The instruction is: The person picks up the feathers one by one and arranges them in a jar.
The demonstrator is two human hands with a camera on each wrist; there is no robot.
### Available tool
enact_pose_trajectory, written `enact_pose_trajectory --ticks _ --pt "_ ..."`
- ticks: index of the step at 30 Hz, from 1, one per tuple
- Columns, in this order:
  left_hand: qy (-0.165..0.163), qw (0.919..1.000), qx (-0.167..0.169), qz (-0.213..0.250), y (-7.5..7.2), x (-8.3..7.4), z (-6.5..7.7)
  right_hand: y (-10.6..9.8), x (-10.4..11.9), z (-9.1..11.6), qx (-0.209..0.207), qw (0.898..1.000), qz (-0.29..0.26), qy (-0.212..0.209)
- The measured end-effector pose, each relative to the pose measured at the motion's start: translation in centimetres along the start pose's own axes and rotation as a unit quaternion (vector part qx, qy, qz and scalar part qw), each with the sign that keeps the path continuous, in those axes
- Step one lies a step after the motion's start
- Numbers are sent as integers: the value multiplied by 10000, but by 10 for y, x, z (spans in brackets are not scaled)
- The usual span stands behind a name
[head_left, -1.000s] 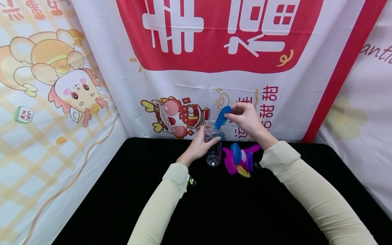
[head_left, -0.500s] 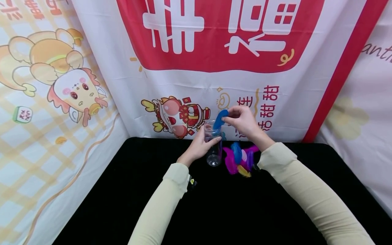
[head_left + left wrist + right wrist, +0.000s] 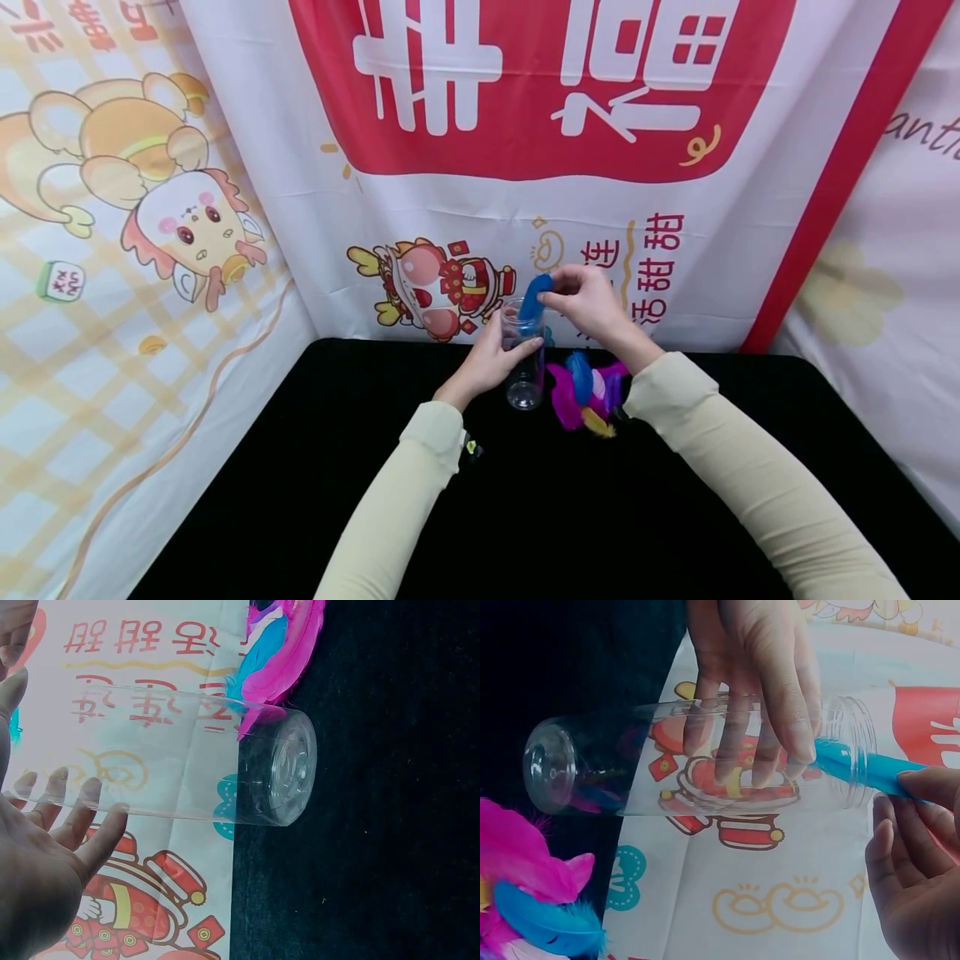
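Observation:
My left hand [image 3: 491, 354] grips a clear plastic jar [image 3: 524, 392] around its upper part, thumb across the near side and fingers behind. In the right wrist view the see-through jar [image 3: 630, 761] shows its threaded mouth and the fingers wrapped on its far wall. Between thumb and fingertips, my right hand [image 3: 588, 304] pinches a blue feather [image 3: 533, 297] over the mouth. The lower end of this feather [image 3: 840, 759] is inside the neck. Beside the jar lies a pile of feathers [image 3: 567, 400] in magenta, blue, purple, pink and yellow.
A black cloth-covered table [image 3: 570, 517] lies under both arms. Close behind the jar hangs a printed white and red curtain [image 3: 450, 200]. Another printed curtain [image 3: 150, 350] borders the left side, and a pale one [image 3: 885, 333] the right.
My right hand has moved down and left, and the blue feather's tip has gone deeper into the jar's mouth. The left hand and jar stay in place.

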State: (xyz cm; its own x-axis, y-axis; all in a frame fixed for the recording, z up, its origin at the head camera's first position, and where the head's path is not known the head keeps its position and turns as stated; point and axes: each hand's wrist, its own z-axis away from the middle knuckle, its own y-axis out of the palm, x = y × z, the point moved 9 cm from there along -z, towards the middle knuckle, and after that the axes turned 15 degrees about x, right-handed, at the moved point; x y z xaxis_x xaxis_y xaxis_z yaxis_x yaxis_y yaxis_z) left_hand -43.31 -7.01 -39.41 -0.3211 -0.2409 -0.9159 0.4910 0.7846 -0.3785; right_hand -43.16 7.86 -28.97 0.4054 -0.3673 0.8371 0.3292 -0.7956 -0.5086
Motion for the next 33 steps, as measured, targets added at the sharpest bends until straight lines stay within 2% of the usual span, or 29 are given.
enact_pose_trajectory --ticks 10,19,33 --pt "88 9999 -54 -14 -2 -1 -1 3 0 -2 -3 9996 255 -104" --pt "33 10000 -49 8 1 0 0 8 -3 -2 22 9995 312 -28" --pt "-67 10000 -62 -22 1 3 0 9 -3 -3 98 9993 352 -128"
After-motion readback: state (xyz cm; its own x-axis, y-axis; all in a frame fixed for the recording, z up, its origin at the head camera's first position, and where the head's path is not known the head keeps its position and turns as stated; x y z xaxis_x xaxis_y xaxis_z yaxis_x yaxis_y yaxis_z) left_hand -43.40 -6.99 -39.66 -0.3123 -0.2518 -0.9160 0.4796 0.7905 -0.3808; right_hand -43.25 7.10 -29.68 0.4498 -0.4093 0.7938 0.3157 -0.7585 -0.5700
